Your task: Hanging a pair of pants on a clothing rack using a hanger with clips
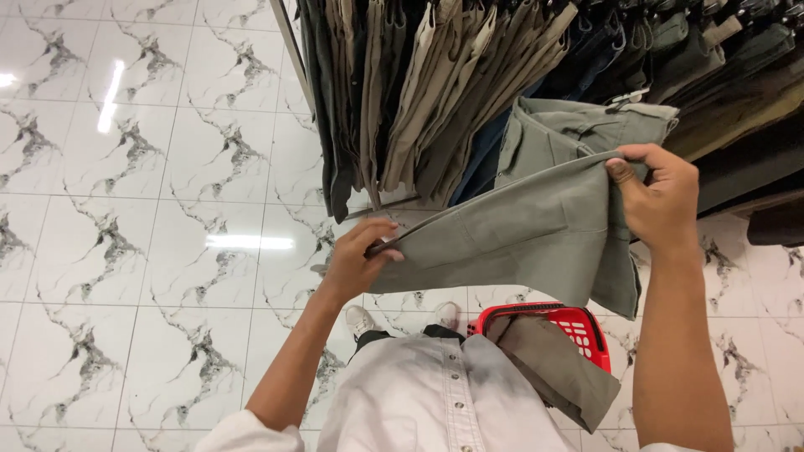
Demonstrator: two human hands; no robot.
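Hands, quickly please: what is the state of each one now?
Left hand: closed, pinching one end of the grey-green trousers.
Right hand: closed, gripping the other end of the same trousers.

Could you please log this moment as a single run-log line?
left hand: grips trousers | right hand: grips trousers | basket: below

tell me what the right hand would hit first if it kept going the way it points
Probably the hanging trousers on the rack: the right hand, pinching the grey-green trousers, points up-left toward them. Depth is unclear.
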